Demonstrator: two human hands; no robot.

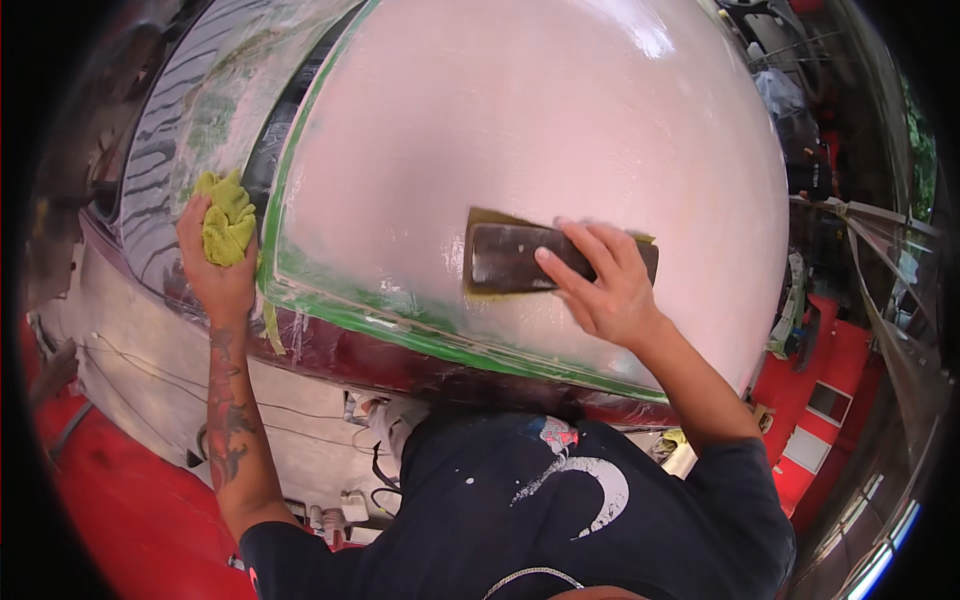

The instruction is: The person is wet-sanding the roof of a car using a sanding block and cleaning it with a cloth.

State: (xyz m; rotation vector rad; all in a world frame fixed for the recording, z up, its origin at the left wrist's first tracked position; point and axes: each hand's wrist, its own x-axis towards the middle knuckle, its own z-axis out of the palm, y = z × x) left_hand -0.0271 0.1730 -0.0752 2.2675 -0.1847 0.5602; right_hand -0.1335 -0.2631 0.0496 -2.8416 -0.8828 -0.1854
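Note:
My right hand point(607, 282) grips a dark sanding block point(510, 258) with its fingers over the top. A yellowish-brown sheet of sandpaper point(492, 216) sticks out around the block, which lies flat on the pale pinkish-white car panel point(480, 130). At the left, my left hand point(222, 285) is closed around a crumpled yellow-green cloth point(229, 222), beside the panel's masked edge. Green masking tape point(410, 337) borders the panel along its left and near sides. Wet-looking streaks and whitish residue show on the surface.
Plastic film point(165, 170) with dark streaks covers the area left of the panel. Dark red bodywork point(340, 348) runs along the near edge, close to my body. Cables point(150, 372) hang below at the left. Red flooring point(130, 510) and assorted equipment point(800, 150) surround the car.

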